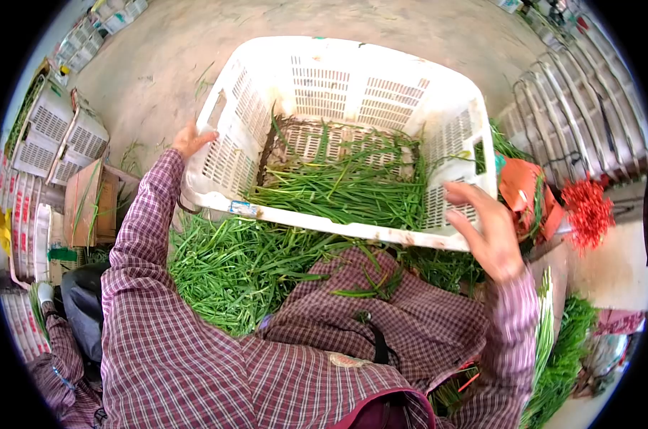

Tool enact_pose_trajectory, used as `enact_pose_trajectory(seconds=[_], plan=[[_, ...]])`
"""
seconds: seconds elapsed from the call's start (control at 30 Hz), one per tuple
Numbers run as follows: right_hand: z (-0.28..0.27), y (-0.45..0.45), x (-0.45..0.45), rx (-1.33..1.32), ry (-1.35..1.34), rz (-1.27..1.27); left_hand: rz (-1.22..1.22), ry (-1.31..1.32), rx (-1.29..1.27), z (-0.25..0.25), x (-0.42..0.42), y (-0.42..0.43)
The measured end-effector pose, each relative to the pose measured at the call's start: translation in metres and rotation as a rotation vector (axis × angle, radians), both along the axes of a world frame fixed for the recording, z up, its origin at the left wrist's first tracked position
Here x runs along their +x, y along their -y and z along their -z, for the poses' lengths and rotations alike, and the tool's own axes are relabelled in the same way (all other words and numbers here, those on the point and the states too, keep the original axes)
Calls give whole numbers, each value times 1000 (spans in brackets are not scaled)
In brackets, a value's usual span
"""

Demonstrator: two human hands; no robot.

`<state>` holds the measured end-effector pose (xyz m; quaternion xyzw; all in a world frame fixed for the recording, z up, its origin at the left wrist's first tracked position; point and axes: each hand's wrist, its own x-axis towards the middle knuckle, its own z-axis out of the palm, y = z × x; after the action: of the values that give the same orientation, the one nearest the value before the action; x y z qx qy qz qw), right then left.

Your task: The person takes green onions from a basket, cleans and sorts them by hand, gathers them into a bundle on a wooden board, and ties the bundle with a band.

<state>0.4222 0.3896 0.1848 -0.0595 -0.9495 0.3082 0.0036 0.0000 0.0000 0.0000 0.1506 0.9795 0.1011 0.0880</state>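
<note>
A large white slatted plastic basket (pixel 324 232) stands tilted in front of me, its inside facing me. Long green leafy stalks (pixel 352 189), like garlic chives, lie across its bottom. My left hand (pixel 194 140) is closed on the left rim by the handle slot; some of its fingers are hidden behind the wall. At the near right corner, my right hand (pixel 492 232) reaches over the rim with fingers apart, slightly blurred. Whether it touches the wall I cannot tell. Beneath the basket, a heap of loose green leaves (pixel 224 279) spreads around my lap, with some scraps on the checked cloth.
Stacked white baskets (pixel 48 136) and a wooden box (pixel 91 204) stand at left. At right are more stacked baskets (pixel 578 107), a red bundle of ties (pixel 586 213) and bunched green stalks (pixel 563 357). Another person's checked sleeve (pixel 65 350) shows at lower left.
</note>
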Motion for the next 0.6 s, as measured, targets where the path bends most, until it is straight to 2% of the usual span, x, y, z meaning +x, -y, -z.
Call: enact_pose_trajectory(seconds=[0.07, 0.1, 0.17, 0.2, 0.33, 0.4, 0.47, 0.53, 0.6], plan=[[11, -1, -18, 18, 88, -84, 67, 15, 302, -5, 46, -7], [70, 9, -91, -30, 203, -141, 38, 77, 223, 11, 18, 13], [124, 12, -158, 45, 354, -249, 99, 6, 360, 14, 18, 6], [155, 6, -201, 78, 335, -311, 131, -54, 377, 4, 5, -2], [264, 42, -272, 213, 549, -412, 77, -37, 319, -4, 20, -13], [302, 59, -285, 257, 642, -446, 115, -153, 323, 1, 22, -14], [328, 79, -291, 217, 691, -498, 97, -121, 300, -9, 26, -17], [353, 99, -296, 255, 664, -533, 92, -88, 281, -14, 26, -19], [372, 113, -298, 273, 636, -542, 135, -163, 272, -14, 29, -19]])
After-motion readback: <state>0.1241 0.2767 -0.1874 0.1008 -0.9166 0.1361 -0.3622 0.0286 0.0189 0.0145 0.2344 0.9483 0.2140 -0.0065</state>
